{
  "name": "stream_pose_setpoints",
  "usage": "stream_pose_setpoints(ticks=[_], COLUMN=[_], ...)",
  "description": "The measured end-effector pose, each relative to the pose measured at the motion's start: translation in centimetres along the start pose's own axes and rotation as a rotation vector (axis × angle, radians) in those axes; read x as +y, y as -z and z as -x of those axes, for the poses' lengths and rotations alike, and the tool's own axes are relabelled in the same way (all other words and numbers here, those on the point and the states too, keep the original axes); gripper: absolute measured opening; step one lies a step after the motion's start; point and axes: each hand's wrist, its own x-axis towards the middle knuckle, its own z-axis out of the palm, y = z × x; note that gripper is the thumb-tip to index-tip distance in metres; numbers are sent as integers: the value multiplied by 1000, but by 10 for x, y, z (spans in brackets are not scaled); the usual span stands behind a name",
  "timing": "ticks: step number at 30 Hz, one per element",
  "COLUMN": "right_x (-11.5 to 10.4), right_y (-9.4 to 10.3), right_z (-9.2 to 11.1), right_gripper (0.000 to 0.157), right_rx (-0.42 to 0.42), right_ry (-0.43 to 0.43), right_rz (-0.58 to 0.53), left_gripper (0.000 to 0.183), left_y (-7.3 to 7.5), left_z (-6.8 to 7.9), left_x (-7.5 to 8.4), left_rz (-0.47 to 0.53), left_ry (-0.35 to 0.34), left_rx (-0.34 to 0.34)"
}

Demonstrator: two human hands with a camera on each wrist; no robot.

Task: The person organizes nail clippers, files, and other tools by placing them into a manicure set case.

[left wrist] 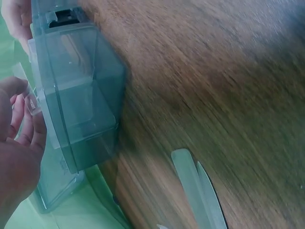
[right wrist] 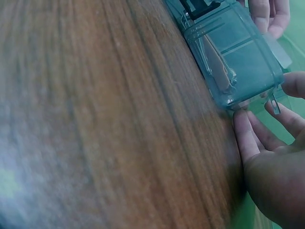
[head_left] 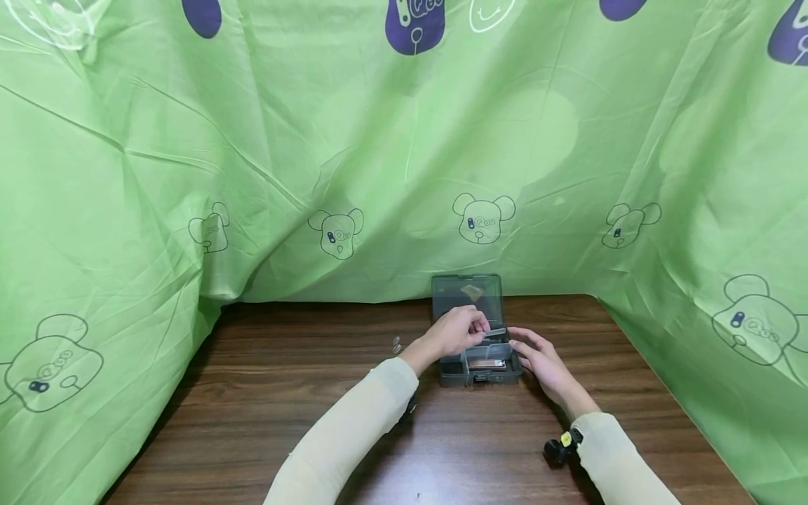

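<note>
A smoky see-through plastic box (head_left: 451, 379) stands on the table with its lid (head_left: 442, 298) raised at the back. My left hand (head_left: 456, 330) pinches a thin clear plastic piece (left wrist: 32, 102) over the box's open top. At the box's right side, my right hand (head_left: 548, 365) touches the wall with extended fingers (right wrist: 244, 129), its thumb near the rim. A long copper-coloured object (head_left: 487, 364) lies in the front compartment, behind a black latch (right wrist: 202, 9). The far part of the box's inside is partly hidden by my left hand.
Two small slim clear pieces (left wrist: 190, 181) lie on the wooden table (head_left: 284, 365) left of the box. A green printed cloth (head_left: 379, 140) hangs along the back and both sides of the table, close behind the lid.
</note>
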Motion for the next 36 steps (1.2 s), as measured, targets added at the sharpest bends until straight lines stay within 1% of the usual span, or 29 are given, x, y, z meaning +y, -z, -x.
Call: stream_pose_setpoints(ticks=[5,9,12,16,19,23,27,32,36], right_x=[0,2,2,3,2,1,0,0,0], right_y=[-1,-1,-2,-2,0,1,0,0,1], right_z=[0,0,-1,0,0,0,0,0,0], right_gripper=[49,49,51,52,53,54,53,53,53], right_rx=[3,0,-5,-4,-8,-8,-8,0,-5], right_ry=[7,16,22,18,14,11,9,-3,-12], right_rz=[-6,-9,-2,-2,-1,-4,0,14,19], left_gripper=[7,6,5,5,7,11,13,19,20], left_y=[0,-4,-7,-10,-9,-1,12,33,45], left_z=[-1,-1,-1,0,0,3,7,18,31], left_x=[2,2,2,0,1,1,-3,-10,-20], left_rz=[55,61,43,36,54,88,120,127,115], left_ry=[-4,-6,1,6,-5,-13,1,-3,0], left_rx=[23,5,-5,8,16,21,32,1,-19])
